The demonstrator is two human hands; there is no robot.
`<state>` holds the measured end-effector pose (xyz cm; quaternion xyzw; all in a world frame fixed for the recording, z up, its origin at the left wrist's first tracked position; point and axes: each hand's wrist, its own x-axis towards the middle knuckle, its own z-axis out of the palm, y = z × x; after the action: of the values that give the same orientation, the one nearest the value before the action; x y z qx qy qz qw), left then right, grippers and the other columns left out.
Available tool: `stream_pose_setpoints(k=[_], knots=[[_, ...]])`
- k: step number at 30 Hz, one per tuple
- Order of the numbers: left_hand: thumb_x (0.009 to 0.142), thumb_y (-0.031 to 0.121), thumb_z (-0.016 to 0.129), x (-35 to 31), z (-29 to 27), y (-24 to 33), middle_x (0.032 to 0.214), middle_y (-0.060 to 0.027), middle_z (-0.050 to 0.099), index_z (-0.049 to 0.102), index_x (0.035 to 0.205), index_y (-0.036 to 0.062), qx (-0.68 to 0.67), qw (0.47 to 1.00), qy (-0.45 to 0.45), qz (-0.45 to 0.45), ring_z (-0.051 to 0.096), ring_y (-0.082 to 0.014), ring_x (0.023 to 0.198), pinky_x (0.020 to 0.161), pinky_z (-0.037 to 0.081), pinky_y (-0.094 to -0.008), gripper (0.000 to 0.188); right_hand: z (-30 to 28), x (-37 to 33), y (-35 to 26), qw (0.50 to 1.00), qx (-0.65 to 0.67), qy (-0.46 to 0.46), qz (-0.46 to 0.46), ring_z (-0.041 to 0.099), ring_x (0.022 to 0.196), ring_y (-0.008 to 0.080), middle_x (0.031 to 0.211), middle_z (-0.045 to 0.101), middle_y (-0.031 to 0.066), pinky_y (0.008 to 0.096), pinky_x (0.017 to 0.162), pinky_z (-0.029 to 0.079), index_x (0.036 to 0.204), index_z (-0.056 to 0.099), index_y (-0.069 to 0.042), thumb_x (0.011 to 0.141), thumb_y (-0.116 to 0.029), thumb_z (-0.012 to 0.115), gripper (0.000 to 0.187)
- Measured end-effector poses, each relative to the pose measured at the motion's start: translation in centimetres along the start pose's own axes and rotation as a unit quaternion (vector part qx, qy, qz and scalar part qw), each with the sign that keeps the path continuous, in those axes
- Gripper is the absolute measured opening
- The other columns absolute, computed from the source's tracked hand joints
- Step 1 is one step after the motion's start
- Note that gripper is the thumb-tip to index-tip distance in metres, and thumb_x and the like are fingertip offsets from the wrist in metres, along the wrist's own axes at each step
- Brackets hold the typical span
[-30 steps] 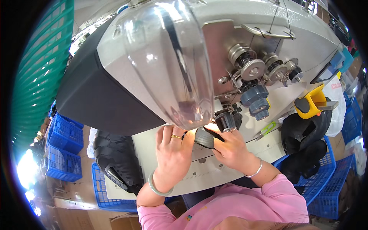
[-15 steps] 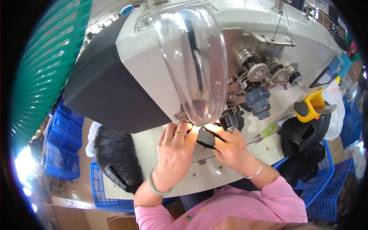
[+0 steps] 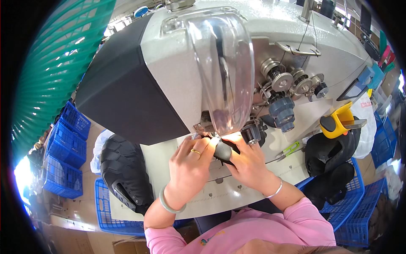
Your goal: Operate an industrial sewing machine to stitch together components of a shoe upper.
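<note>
A small black and grey fabric piece [image 3: 223, 151] lies under the needle area of a large sewing machine [image 3: 169, 76]. My left hand [image 3: 191, 160], with a ring on one finger, pinches its left side, fingertips close to the needle. On the other side my right hand [image 3: 250, 163] grips the same piece, fingers bent around its edge. A clear plastic guard [image 3: 224, 72] hangs just above my fingertips and a lamp lights the spot. The needle itself and the far part of the fabric are hidden by the guard and fingers.
Stacked black moulded pieces [image 3: 124, 169] stand left of the pale worktable [image 3: 224, 197]. Green-handled snips [image 3: 289, 151], a yellow tape dispenser [image 3: 338, 121] and dark pieces [image 3: 330, 186] lie to the right. Blue crates [image 3: 63, 175] stand on the floor; a green ribbed sheet [image 3: 63, 67] hangs left.
The view has shifted slightly. The fabric piece has turned between my hands, so more of its grey textured face shows. Both hands still hold it by the needle.
</note>
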<state>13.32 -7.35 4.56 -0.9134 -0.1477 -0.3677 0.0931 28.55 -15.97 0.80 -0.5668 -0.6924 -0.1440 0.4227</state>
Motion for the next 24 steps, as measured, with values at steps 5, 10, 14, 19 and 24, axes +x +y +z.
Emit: stream_pose_setpoints(k=[5, 10, 14, 19, 24], knots=[[0.070, 0.001, 0.070, 0.5, 0.7, -1.1, 0.085, -0.0052, 0.067, 0.068, 0.092, 0.0048, -0.102, 0.990, 0.090, -0.036, 0.064, -0.0237, 0.072, 0.062, 0.053, -0.0342, 0.022, 1.0, 0.1, 1.3, 0.996, 0.083, 0.003, 0.014, 0.053, 0.096, 0.0281, 0.102, 0.062, 0.0018, 0.0400, 0.083, 0.036, 0.101, 0.071, -0.012, 0.077, -0.021, 0.076, 0.026], [0.065, 0.004, 0.069, 0.4, 2.0, -1.2, 0.088, -0.0046, 0.064, 0.068, 0.086, 0.0025, -0.016, 0.994, 0.109, -0.020, 0.065, -0.0229, 0.080, 0.068, 0.054, -0.0349, 0.021, 0.9, 0.5, 2.0, 0.988, 0.152, -0.014, 0.007, 0.057, 0.080, 0.0247, 0.094, 0.064, 0.0023, 0.0352, 0.072, 0.041, 0.102, 0.074, -0.008, 0.078, -0.014, 0.075, 0.025], [0.056, 0.010, 0.063, 0.3, 0.8, -2.9, 0.087, -0.0028, 0.061, 0.069, 0.085, 0.0034, 0.016, 0.989, 0.065, 0.135, 0.064, -0.0202, 0.088, 0.078, 0.058, -0.0364, 0.030, 0.0, 0.1, 2.6, 0.993, 0.093, -0.065, -0.025, 0.054, 0.089, 0.0229, 0.098, 0.061, -0.0031, 0.0385, 0.079, 0.036, 0.095, 0.073, -0.012, 0.077, -0.018, 0.075, 0.019], [0.059, 0.008, 0.066, -0.1, 0.3, -2.5, 0.088, -0.0018, 0.064, 0.072, 0.091, 0.0062, 0.007, 0.991, 0.034, 0.127, 0.064, -0.0194, 0.086, 0.082, 0.057, -0.0401, 0.033, -1.0, 0.1, 2.2, 0.994, 0.040, -0.072, -0.074, 0.053, 0.096, 0.0240, 0.105, 0.059, -0.0008, 0.0409, 0.083, 0.040, 0.096, 0.069, -0.010, 0.068, -0.012, 0.075, 0.029], [0.063, 0.005, 0.068, -0.6, 0.2, -2.1, 0.091, -0.0011, 0.067, 0.073, 0.094, 0.0097, 0.018, 0.995, 0.024, 0.095, 0.065, -0.0191, 0.083, 0.086, 0.057, -0.0425, 0.032, -1.8, 0.5, 1.9, 0.995, 0.003, -0.073, -0.075, 0.052, 0.108, 0.0267, 0.110, 0.059, 0.0027, 0.0425, 0.092, 0.041, 0.101, 0.067, -0.010, 0.065, -0.010, 0.073, 0.036]])
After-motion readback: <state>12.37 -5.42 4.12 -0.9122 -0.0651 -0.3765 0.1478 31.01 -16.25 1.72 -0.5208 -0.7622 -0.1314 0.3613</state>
